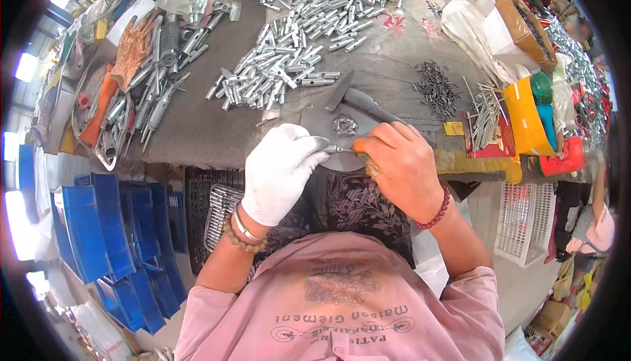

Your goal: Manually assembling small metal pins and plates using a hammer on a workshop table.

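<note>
Two hands join a small metal piece at the bench's near edge.
Head view: the gloved left hand pinches a small metal pin steady over a round plate, while the bare right hand grips an orange-handled tool against it; loose metal tubes lie heaped behind, within reach.

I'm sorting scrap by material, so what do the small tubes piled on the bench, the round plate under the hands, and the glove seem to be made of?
The small tubes look like bright bare metal: silvery with sharp glints. The round plate looks like duller grey metal, probably steel, with a matte, worn face. The glove on the left hand looks like white knitted fabric, soft and creased, without shine.
</note>
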A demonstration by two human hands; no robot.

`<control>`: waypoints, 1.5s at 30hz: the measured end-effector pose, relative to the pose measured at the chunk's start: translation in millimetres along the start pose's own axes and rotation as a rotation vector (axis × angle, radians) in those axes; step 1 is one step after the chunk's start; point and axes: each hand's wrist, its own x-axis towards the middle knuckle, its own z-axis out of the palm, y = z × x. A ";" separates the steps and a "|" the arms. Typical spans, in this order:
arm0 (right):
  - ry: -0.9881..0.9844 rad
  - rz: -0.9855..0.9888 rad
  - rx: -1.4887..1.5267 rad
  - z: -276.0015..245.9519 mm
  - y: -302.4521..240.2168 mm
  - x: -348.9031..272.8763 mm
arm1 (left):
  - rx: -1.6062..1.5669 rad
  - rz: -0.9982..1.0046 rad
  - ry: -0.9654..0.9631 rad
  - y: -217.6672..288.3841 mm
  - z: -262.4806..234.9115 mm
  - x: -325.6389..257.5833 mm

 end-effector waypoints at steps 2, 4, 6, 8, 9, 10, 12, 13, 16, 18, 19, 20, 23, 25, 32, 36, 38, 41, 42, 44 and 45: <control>0.007 -0.039 0.008 1.8 1.7 0.3 | 0.022 -0.006 -0.007 0.3 -0.2 -0.9; 0.006 -0.056 0.001 5.4 5.8 -0.9 | 0.036 -0.008 -0.016 -0.9 2.0 -1.4; 0.006 -0.074 -0.004 7.4 8.0 -1.1 | 0.025 -0.026 -0.001 -2.0 3.4 -3.6; 0.001 -0.090 -0.003 8.1 8.6 -0.2 | 0.030 -0.029 0.000 -2.1 2.0 -4.5; 0.001 -0.091 -0.004 9.2 9.1 -0.5 | 0.031 -0.029 -0.003 -2.6 2.1 -4.9; 0.010 -0.095 -0.005 10.6 9.7 -0.9 | 0.030 -0.029 -0.002 -3.0 2.2 -5.2; 0.020 -0.100 -0.006 12.7 10.6 -2.0 | 0.022 -0.021 0.005 -3.7 2.2 -5.2; 0.024 -0.100 0.000 13.4 10.7 -3.0 | 0.022 -0.021 0.005 -3.4 1.9 -5.2; 0.038 -0.115 0.024 13.5 10.1 -2.8 | 0.019 -0.017 0.005 -2.6 1.3 -5.3; 0.048 -0.127 0.041 14.5 10.5 -2.6 | 0.047 -0.009 0.000 -3.0 1.4 -5.1; 0.052 -0.135 0.054 16.1 11.9 -2.8 | 0.046 -0.009 -0.001 -3.7 1.7 -4.9; 0.055 -0.143 0.067 17.1 13.0 -2.7 | 0.038 -0.010 -0.006 -4.7 2.1 -4.7; 0.081 -0.159 0.071 19.4 12.8 -0.6 | 0.029 0.001 -0.007 -5.9 2.7 -3.3; 0.058 -0.150 0.085 17.3 14.4 1.8 | 0.014 0.022 -0.004 -4.5 3.0 -1.3; 0.204 0.033 0.020 -4.0 28.1 1.9 | -0.014 0.012 -0.038 -6.8 2.3 -2.3; 0.161 0.310 -0.207 -40.9 77.5 -6.2 | 0.012 0.028 0.013 -4.3 1.3 -5.6; 0.121 0.323 -0.239 -44.8 86.7 -12.1 | 0.011 0.039 0.020 -3.6 3.1 -4.7; 0.060 0.320 -0.286 -40.8 93.4 -11.3 | 0.013 0.032 0.017 -4.5 5.7 -3.4; 0.038 0.298 -0.305 -38.6 93.2 -8.0 | 0.014 0.034 0.028 -4.9 4.5 -4.8; 0.024 0.250 -0.336 -37.5 91.0 -0.8 | 0.020 0.029 0.043 -5.4 2.9 -6.7; 0.010 0.214 -0.367 -37.1 89.7 1.2 | 0.002 0.032 0.055 -5.1 3.6 -6.3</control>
